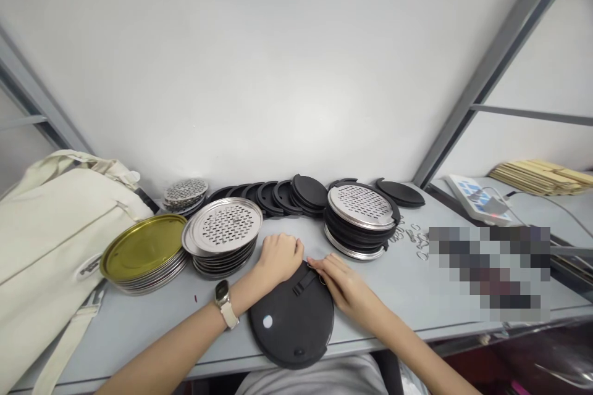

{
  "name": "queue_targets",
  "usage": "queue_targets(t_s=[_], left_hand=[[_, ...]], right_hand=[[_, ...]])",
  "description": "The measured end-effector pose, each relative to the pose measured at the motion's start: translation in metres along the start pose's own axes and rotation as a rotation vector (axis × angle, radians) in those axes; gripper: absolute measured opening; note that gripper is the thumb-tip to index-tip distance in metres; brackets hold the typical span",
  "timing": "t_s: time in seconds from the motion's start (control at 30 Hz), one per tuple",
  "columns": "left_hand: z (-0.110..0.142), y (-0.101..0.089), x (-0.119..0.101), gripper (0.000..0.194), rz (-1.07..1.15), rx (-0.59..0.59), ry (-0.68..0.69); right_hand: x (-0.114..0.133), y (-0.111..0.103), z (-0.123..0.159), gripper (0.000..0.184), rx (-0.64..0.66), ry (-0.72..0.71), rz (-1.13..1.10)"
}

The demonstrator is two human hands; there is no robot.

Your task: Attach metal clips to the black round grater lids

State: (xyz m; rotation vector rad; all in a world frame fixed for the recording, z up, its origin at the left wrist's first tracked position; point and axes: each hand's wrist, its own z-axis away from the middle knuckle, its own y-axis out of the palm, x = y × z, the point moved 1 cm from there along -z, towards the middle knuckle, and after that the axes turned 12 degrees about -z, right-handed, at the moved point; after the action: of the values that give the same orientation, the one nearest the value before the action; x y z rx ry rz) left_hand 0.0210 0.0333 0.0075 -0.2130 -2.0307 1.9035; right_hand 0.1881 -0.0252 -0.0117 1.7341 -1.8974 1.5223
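A round black plastic disc (293,321) lies at the table's front edge, partly overhanging it. It bears a white round sticker, a small notch and a strap-like black clip (304,282). My left hand (280,257), with a watch on its wrist, is closed over the disc's far edge, its fingertips mostly hidden. On the other side my right hand (341,284) pinches a small metal ring (322,280) at that same edge, close to the clip. What lies between the two hands' fingertips is too small to make out.
Left stand a stack of gold-coloured lids (144,250), perforated metal grater discs (231,226) and a cream bag (69,228). Black discs (309,192) line the wall. Right are a grater-topped stack (361,205), loose metal clasps (419,238), a white box (479,197) and a pixelated patch.
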Motion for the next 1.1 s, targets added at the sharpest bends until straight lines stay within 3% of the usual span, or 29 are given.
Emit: queue_targets(t_s=[0.63, 0.87, 1.1], left_hand=[[-0.001, -0.003, 0.0, 0.044, -0.009, -0.016, 0.0], [-0.001, 0.002, 0.002, 0.033, -0.018, 0.006, 0.017], [-0.001, 0.002, 0.002, 0.033, -0.021, 0.029, 0.02]], right_hand=[[0.005, -0.003, -0.002, 0.033, 0.024, 0.067, -0.006], [0.014, -0.005, -0.001, 0.03, 0.032, 0.098, 0.025], [0.011, -0.003, -0.002, 0.034, 0.017, 0.084, 0.031]])
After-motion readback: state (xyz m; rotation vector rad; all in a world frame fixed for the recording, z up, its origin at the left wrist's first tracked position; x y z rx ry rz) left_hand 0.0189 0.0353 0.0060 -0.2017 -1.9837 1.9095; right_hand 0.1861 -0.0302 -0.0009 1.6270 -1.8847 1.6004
